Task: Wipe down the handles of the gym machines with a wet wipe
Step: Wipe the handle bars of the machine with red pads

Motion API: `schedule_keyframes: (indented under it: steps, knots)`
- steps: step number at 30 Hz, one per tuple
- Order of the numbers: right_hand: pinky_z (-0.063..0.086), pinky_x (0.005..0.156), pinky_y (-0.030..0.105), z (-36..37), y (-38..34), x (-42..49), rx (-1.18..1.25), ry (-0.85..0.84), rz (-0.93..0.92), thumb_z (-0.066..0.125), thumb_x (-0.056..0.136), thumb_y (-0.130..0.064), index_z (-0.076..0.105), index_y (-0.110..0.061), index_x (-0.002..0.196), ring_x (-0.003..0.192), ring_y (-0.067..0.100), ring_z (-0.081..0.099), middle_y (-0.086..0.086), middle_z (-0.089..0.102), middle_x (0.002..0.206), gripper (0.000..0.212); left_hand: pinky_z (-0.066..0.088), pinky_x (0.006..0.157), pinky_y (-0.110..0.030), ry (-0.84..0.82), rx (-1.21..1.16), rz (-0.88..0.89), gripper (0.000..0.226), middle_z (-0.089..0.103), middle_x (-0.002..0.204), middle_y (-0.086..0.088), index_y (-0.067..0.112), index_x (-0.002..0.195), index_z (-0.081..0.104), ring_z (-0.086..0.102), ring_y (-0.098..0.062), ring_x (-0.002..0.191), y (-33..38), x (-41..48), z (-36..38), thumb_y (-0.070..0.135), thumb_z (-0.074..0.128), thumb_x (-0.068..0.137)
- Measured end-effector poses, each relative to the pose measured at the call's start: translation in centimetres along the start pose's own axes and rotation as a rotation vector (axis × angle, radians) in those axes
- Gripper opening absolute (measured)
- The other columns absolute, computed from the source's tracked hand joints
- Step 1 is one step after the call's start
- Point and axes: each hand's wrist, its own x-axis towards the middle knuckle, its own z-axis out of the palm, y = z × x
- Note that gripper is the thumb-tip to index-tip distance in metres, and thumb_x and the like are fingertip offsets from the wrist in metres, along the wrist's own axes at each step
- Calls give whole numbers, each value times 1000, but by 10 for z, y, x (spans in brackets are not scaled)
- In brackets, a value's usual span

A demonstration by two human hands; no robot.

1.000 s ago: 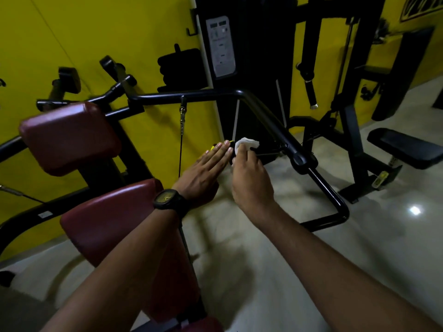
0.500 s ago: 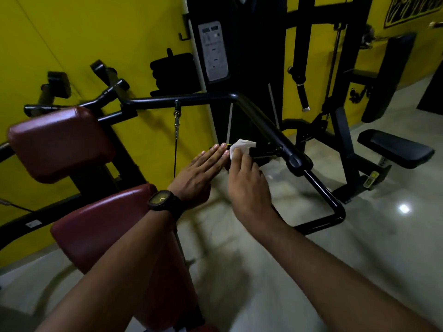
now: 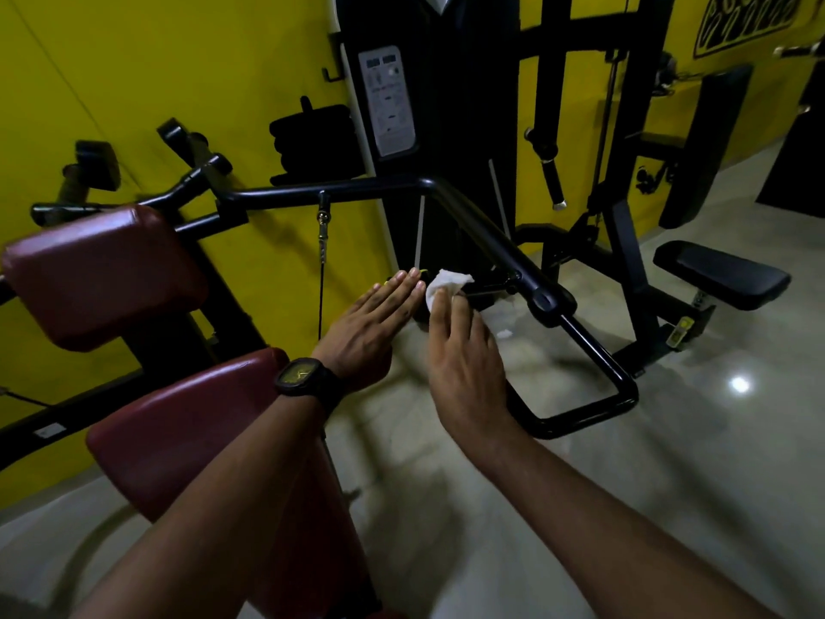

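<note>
The wet wipe (image 3: 447, 282) is showing as a small, crumpled white wad, bunched rather than spread flat, and it is pressing against the near end of a short black handle (image 3: 490, 289) that is sticking out sideways from the long bent bar (image 3: 486, 230) of the machine. The right hand (image 3: 464, 364) is gripping the wipe at its fingertips, with the wad poking out just beyond the index finger and the back of the hand facing the camera. The left hand (image 3: 372, 326) is lying flat just beside the wipe, on its left, fingers straight and pressed together and holding nothing; a small yellow-green part is peeking out at its fingertips, too hidden to identify. A dark watch (image 3: 303, 378) is sitting on the left wrist. Below and to the left of the arms, two dark red pads (image 3: 102, 270) are standing on a black frame. A thin cable (image 3: 321, 279) is hanging from the bar. Behind it, a black weight tower with a pale label (image 3: 389, 100) is rising against the yellow wall (image 3: 178, 60), and a black padded seat (image 3: 721, 275) is standing on the glossy floor (image 3: 669, 484) to the right.
</note>
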Motion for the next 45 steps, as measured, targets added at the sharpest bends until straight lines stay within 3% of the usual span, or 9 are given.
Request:
schedule_keyframes:
  steps: [8, 13, 18, 23, 28, 33, 38, 42, 45]
  knots:
    - [49, 81, 39, -9, 13, 30, 315, -147, 125, 36, 107, -34, 40, -6, 139, 109, 33, 61, 19, 56, 128, 43, 2, 125, -35, 0, -7, -1, 100, 1, 167, -7, 14, 158, 1, -3, -19, 155, 4, 0, -1, -10, 48, 73]
    - [51, 70, 35, -11, 2, 3, 85, -69, 126, 43, 105, -32, 45, -4, 136, 92, 29, 65, 18, 62, 113, 42, 4, 125, -37, -4, 3, -4, 101, -1, 167, -7, 15, 158, -1, -3, -21, 155, 6, 0, 0, -10, 49, 74]
    - [43, 94, 42, -20, 24, 37, 622, -342, 272, 34, 106, -42, 42, -8, 141, 124, 37, 53, 19, 53, 138, 49, 2, 125, -36, -8, 1, -8, 105, -1, 167, -7, 15, 158, -1, -3, -20, 155, 9, 0, -3, -12, 53, 73]
    - [52, 74, 35, -7, 11, -6, 100, -9, 88, 41, 104, -25, 41, -1, 142, 98, 30, 63, 19, 59, 120, 44, 2, 125, -37, -5, 6, -11, 101, -2, 167, -8, 16, 157, -3, -4, -22, 155, 12, 0, -5, -12, 51, 77]
    - [55, 81, 33, 8, 18, -22, -8, 201, 3, 41, 99, -8, 40, 3, 145, 106, 30, 63, 23, 55, 132, 47, 5, 125, -38, 10, 8, -22, 100, -1, 167, -8, 16, 157, -3, -2, -22, 155, 14, 0, -2, -12, 52, 78]
    - [54, 71, 33, -1, 8, -8, 35, 14, 96, 59, 98, -23, 46, 0, 140, 92, 27, 65, 20, 61, 118, 49, 6, 125, -38, 13, -3, -30, 99, 0, 167, -8, 15, 157, -1, -2, -22, 154, 17, -1, -3, -13, 50, 77]
    - [42, 86, 37, -13, 26, 36, 660, -288, 326, 38, 105, -45, 49, -8, 134, 117, 36, 57, 18, 59, 130, 48, 2, 124, -35, 14, -33, -38, 101, -2, 166, -6, 15, 157, -1, -4, -21, 154, 17, 0, -4, -14, 48, 75]
    - [49, 71, 35, -10, 13, 15, 181, -67, 71, 55, 101, -27, 45, -4, 139, 100, 32, 64, 20, 60, 119, 45, -1, 124, -32, 25, -58, -66, 97, -5, 165, -3, 16, 156, -2, -8, -17, 154, 21, -1, -4, -13, 46, 77]
    - [53, 67, 34, -2, 9, 16, 129, 6, 36, 61, 97, -23, 49, -3, 135, 92, 29, 66, 19, 63, 113, 44, 0, 124, -33, 23, -59, -78, 96, -6, 166, -2, 17, 156, -3, -8, -17, 154, 21, -2, -4, -12, 45, 78]
